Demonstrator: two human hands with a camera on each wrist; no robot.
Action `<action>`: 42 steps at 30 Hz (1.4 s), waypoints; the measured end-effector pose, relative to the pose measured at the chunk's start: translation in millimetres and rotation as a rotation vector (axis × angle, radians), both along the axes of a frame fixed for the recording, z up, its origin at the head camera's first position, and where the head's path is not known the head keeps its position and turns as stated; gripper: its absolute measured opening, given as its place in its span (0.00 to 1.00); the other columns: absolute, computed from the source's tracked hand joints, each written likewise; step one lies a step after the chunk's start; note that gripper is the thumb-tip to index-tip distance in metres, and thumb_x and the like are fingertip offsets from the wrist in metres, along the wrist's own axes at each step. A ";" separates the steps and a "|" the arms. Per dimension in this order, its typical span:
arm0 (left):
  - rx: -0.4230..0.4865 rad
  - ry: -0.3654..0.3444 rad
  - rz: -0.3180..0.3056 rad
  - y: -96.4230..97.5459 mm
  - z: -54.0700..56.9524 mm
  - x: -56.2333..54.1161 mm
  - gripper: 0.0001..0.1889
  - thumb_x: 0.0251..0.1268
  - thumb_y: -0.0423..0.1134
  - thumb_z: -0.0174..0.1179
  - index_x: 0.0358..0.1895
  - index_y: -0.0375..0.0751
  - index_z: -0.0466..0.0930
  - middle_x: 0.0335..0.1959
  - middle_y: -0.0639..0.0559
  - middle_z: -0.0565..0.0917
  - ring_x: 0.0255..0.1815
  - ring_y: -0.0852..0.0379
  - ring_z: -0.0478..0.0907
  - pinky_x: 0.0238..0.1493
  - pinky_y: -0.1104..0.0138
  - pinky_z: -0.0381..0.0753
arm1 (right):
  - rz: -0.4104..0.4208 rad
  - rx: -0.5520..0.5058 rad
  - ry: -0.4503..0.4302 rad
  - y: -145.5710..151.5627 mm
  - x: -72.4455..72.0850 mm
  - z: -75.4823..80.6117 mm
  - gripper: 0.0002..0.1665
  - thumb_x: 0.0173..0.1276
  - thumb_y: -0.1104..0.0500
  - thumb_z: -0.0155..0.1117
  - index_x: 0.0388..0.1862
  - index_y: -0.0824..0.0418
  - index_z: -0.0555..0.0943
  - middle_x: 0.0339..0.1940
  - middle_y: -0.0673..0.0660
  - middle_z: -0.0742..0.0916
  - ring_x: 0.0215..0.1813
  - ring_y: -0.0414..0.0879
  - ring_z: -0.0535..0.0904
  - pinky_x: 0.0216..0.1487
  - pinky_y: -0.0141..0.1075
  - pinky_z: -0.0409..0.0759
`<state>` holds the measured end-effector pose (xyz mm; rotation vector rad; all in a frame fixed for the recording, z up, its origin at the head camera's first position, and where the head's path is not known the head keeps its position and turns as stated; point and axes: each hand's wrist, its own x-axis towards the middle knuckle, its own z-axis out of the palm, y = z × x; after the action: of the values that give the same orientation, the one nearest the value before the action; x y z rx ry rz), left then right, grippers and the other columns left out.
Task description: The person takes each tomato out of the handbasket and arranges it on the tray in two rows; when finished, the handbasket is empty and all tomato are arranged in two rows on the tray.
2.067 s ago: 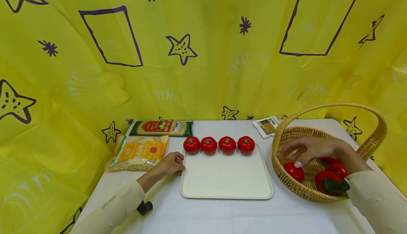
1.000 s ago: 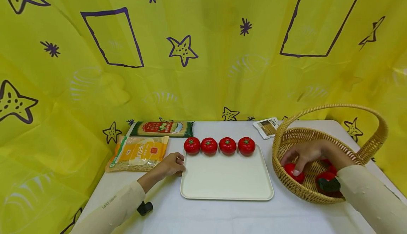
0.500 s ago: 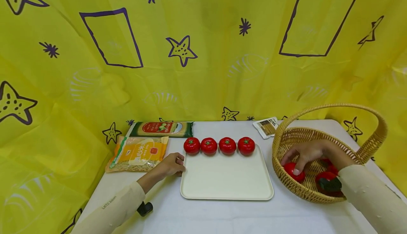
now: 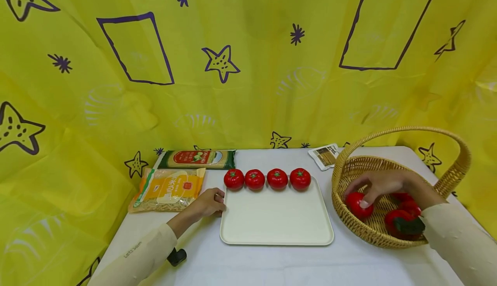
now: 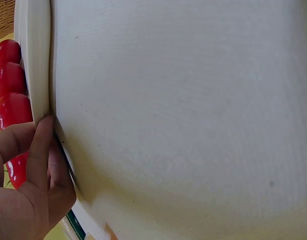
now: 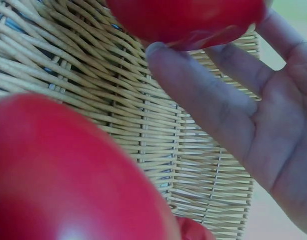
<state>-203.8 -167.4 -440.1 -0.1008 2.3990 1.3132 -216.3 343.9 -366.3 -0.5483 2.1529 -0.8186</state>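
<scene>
My left hand (image 4: 209, 203) pinches the left rim of a cream tray (image 4: 277, 221), thumb and fingers meeting at the edge in the left wrist view (image 5: 33, 165). Along the tray's far edge sits a row of several shiny red tomatoes (image 4: 277, 179). Inside the wicker basket (image 4: 357, 227) on the right, my right hand (image 4: 382, 183) grips another tomato (image 4: 358, 205) between thumb and fingers. The right wrist view shows this tomato (image 6: 188, 20) raised at the fingertips. More red, round produce (image 4: 400, 221) lies in the basket, partly hidden by the wrist and its black camera.
The basket's tall handle (image 4: 411, 129) arches over the right arm. At the back left lie a green packet (image 4: 196, 158) and an orange-and-clear bag (image 4: 168, 189). A small white packet (image 4: 324, 156) lies between tray and basket. A yellow patterned curtain (image 4: 248, 105) stands behind the table.
My right hand reached down onto the tomato in the basket, took hold of it, and has now lifted it slightly. The left hand stays at the tray's rim.
</scene>
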 end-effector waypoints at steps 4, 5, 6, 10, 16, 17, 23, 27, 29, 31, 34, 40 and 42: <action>-0.008 0.004 -0.009 -0.1 0.4 0.9 0.18 0.57 0.22 0.66 0.51 0.29 0.74 0.34 0.45 0.75 0.28 0.54 0.76 0.31 0.68 0.86 | -0.017 -0.050 -0.003 4.6 3.5 4.3 0.28 0.60 0.55 0.72 0.61 0.54 0.81 0.61 0.58 0.80 0.62 0.54 0.70 0.56 0.48 0.75; -0.010 0.005 -0.011 -0.2 0.7 1.0 0.18 0.58 0.22 0.66 0.52 0.29 0.74 0.34 0.45 0.75 0.28 0.54 0.76 0.31 0.68 0.87 | -0.019 -0.065 -0.003 5.9 4.3 5.2 0.28 0.60 0.55 0.71 0.61 0.55 0.81 0.61 0.59 0.81 0.62 0.54 0.71 0.55 0.48 0.75; -0.011 0.004 -0.011 -0.1 1.0 1.0 0.19 0.58 0.22 0.66 0.52 0.29 0.74 0.34 0.45 0.75 0.28 0.54 0.76 0.31 0.68 0.87 | -0.020 -0.082 -0.007 7.3 4.8 5.7 0.28 0.60 0.56 0.70 0.62 0.57 0.80 0.61 0.59 0.81 0.62 0.54 0.72 0.55 0.48 0.76; -0.012 -0.004 -0.007 -0.1 0.2 0.5 0.18 0.58 0.22 0.66 0.52 0.29 0.74 0.34 0.46 0.75 0.29 0.54 0.76 0.31 0.68 0.87 | -0.022 -0.139 -0.031 12.4 6.6 6.4 0.30 0.62 0.59 0.68 0.64 0.61 0.77 0.62 0.60 0.82 0.61 0.44 0.76 0.57 0.42 0.77; -0.008 -0.009 0.000 -0.4 -0.9 0.4 0.18 0.58 0.22 0.66 0.52 0.30 0.74 0.34 0.45 0.75 0.29 0.54 0.76 0.31 0.68 0.87 | -0.011 -0.223 -0.036 19.4 10.9 5.0 0.30 0.65 0.62 0.65 0.67 0.65 0.74 0.62 0.55 0.83 0.61 0.38 0.78 0.57 0.30 0.77; -0.008 -0.009 0.001 -0.4 -0.7 0.6 0.18 0.58 0.22 0.66 0.52 0.30 0.74 0.34 0.45 0.75 0.29 0.54 0.76 0.31 0.68 0.87 | -0.008 -0.237 -0.033 20.3 12.0 5.4 0.30 0.65 0.63 0.64 0.67 0.65 0.74 0.62 0.54 0.83 0.61 0.38 0.78 0.57 0.30 0.77; -0.019 -0.012 -0.002 -0.6 -0.8 0.2 0.19 0.59 0.23 0.66 0.52 0.30 0.74 0.35 0.45 0.75 0.29 0.54 0.76 0.32 0.68 0.87 | 0.007 -0.313 -0.039 25.2 17.7 9.0 0.32 0.67 0.65 0.60 0.69 0.71 0.69 0.62 0.52 0.83 0.61 0.41 0.80 0.57 0.31 0.79; -0.021 -0.014 -0.001 0.0 -0.9 -1.0 0.19 0.59 0.23 0.66 0.53 0.30 0.74 0.35 0.45 0.75 0.30 0.53 0.76 0.32 0.68 0.87 | 0.016 -0.346 -0.013 25.8 22.1 10.6 0.32 0.67 0.65 0.59 0.70 0.72 0.68 0.63 0.50 0.83 0.61 0.40 0.79 0.57 0.31 0.80; -0.020 -0.014 0.001 0.2 -0.6 -1.6 0.19 0.59 0.23 0.66 0.53 0.30 0.74 0.35 0.45 0.75 0.30 0.53 0.76 0.32 0.68 0.87 | 0.011 -0.366 -0.013 25.3 24.6 10.9 0.32 0.67 0.66 0.58 0.70 0.71 0.68 0.63 0.49 0.83 0.61 0.40 0.79 0.57 0.32 0.80; -0.019 -0.013 0.000 0.3 -0.6 -2.2 0.19 0.59 0.23 0.66 0.53 0.30 0.74 0.35 0.45 0.75 0.30 0.54 0.76 0.32 0.69 0.87 | 0.006 -0.383 -0.006 24.8 27.0 10.8 0.32 0.67 0.66 0.59 0.70 0.70 0.69 0.64 0.47 0.82 0.62 0.39 0.78 0.58 0.32 0.80; -0.015 -0.010 -0.001 0.1 -0.2 -2.5 0.19 0.59 0.23 0.66 0.53 0.29 0.74 0.35 0.45 0.75 0.29 0.54 0.76 0.31 0.69 0.87 | 0.024 -0.430 -0.026 23.8 29.1 9.0 0.33 0.68 0.68 0.58 0.71 0.71 0.67 0.65 0.50 0.82 0.62 0.42 0.80 0.58 0.35 0.82; -0.015 -0.019 0.004 0.5 0.3 -2.3 0.19 0.59 0.23 0.66 0.54 0.29 0.74 0.36 0.45 0.76 0.30 0.53 0.77 0.33 0.67 0.88 | 0.073 -0.507 -0.063 19.5 32.8 6.5 0.34 0.68 0.70 0.56 0.73 0.71 0.65 0.65 0.54 0.82 0.60 0.50 0.82 0.56 0.40 0.85; -0.020 -0.019 0.000 0.2 0.3 -2.3 0.19 0.59 0.23 0.66 0.54 0.29 0.74 0.36 0.44 0.76 0.30 0.53 0.77 0.33 0.67 0.88 | 0.090 -0.533 -0.075 16.8 34.4 6.5 0.34 0.68 0.70 0.55 0.73 0.72 0.64 0.65 0.56 0.81 0.60 0.51 0.81 0.57 0.42 0.85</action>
<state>-206.1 -167.2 -439.8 -0.1189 2.3966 1.2833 -181.9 360.7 -359.8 -0.8578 1.8192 -1.3483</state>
